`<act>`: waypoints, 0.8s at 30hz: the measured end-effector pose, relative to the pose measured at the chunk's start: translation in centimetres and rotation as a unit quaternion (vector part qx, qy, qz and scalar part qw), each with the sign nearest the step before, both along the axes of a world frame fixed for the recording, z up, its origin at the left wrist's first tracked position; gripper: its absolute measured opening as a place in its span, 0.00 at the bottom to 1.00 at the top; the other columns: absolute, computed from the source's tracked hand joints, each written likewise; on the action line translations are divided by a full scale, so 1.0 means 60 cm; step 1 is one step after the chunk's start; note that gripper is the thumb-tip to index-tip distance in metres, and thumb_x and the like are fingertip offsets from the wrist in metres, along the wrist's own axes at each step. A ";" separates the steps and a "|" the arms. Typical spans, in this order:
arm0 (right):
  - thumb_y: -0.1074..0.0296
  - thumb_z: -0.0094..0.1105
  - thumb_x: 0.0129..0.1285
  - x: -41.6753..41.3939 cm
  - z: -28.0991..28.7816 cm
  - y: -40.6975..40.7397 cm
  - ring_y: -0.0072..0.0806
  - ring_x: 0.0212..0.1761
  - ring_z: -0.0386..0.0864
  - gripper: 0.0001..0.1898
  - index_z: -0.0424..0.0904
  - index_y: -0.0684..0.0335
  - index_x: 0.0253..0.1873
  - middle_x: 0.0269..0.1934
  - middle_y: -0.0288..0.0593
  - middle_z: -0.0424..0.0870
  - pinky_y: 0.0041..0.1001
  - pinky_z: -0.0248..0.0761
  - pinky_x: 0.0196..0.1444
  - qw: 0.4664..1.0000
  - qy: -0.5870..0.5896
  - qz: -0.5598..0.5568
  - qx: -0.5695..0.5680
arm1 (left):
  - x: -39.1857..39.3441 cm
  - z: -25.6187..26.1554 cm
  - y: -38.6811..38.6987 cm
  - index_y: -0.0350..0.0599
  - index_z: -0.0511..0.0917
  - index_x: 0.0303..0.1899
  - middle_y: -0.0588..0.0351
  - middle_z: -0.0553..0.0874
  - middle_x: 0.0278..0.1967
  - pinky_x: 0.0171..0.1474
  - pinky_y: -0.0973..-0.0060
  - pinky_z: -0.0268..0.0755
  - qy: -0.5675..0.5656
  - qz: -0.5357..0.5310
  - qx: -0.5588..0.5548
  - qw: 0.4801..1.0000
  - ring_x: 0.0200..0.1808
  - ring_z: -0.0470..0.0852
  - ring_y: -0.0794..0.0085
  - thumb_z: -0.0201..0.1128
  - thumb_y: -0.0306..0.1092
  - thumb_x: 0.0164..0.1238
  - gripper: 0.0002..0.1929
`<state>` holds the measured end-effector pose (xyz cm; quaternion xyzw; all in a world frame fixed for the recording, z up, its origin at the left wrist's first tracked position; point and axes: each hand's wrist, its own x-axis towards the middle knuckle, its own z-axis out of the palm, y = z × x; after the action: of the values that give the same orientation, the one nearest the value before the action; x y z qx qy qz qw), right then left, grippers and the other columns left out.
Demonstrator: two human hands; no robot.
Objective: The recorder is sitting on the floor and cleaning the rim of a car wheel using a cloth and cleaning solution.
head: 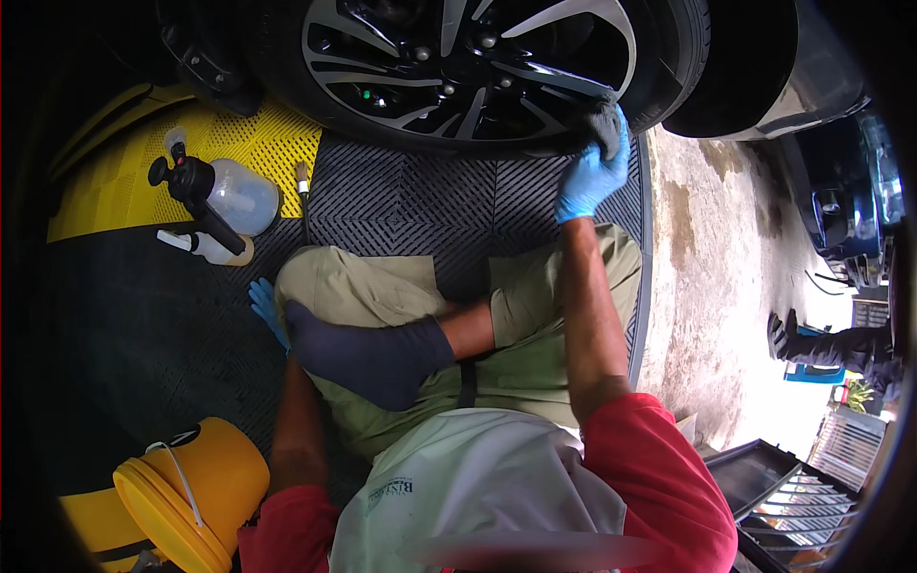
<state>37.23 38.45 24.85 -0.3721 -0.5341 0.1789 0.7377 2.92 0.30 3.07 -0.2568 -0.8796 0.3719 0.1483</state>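
Observation:
My right hand [589,183], in a blue disposable glove, grips a bunched grey cloth [607,130] and presses it to the lower right edge of a black-and-silver alloy wheel [471,107]. The black tyre [673,64] surrounds this rim. My left hand [266,309], gloved in blue too, is down at floor level beside my left knee with its fingers extended; my leg and sock hide part of it. Nothing shows in its fingers. Left of the wheel stand a pump sprayer [240,197] with bluish liquid, a smaller spray bottle [215,249] and a detailing brush [303,190].
I sit cross-legged on black slatted floor tiles [408,190] with a yellow section [243,140]. A yellow bucket [222,465] lies tilted by my left elbow. Rightward are stained concrete [688,286], another car [834,193], a black rack [781,494] and a person's legs [824,344].

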 end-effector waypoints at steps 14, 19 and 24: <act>0.82 0.54 0.64 -0.005 0.019 -0.054 0.29 0.51 0.83 0.16 0.83 0.68 0.54 0.50 0.43 0.87 0.29 0.73 0.61 0.986 -0.085 0.114 -0.081 | -0.029 -0.045 -0.013 0.48 0.46 0.79 0.53 0.52 0.79 0.78 0.60 0.45 0.086 -0.039 -0.030 0.995 0.80 0.52 0.64 0.31 0.51 0.81 0.32; 0.75 0.55 0.70 0.060 0.113 -0.033 0.27 0.48 0.82 0.11 0.82 0.69 0.54 0.47 0.41 0.86 0.25 0.74 0.56 0.975 0.101 0.149 -0.132 | -0.053 -0.052 -0.039 0.48 0.46 0.79 0.53 0.53 0.79 0.78 0.61 0.45 0.108 -0.054 -0.033 0.992 0.80 0.53 0.64 0.31 0.50 0.81 0.31; 0.78 0.55 0.65 0.012 0.230 -0.046 0.27 0.50 0.82 0.15 0.79 0.68 0.56 0.46 0.42 0.84 0.26 0.75 0.55 0.981 -0.152 0.116 0.014 | -0.051 -0.062 -0.044 0.48 0.46 0.79 0.53 0.52 0.79 0.78 0.61 0.44 0.185 -0.088 -0.085 0.975 0.80 0.52 0.65 0.31 0.51 0.81 0.32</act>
<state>37.97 35.71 38.64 -0.3198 -0.6820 0.1973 0.6275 -0.12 -2.32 -0.63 -0.2712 -0.7763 0.4718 0.3181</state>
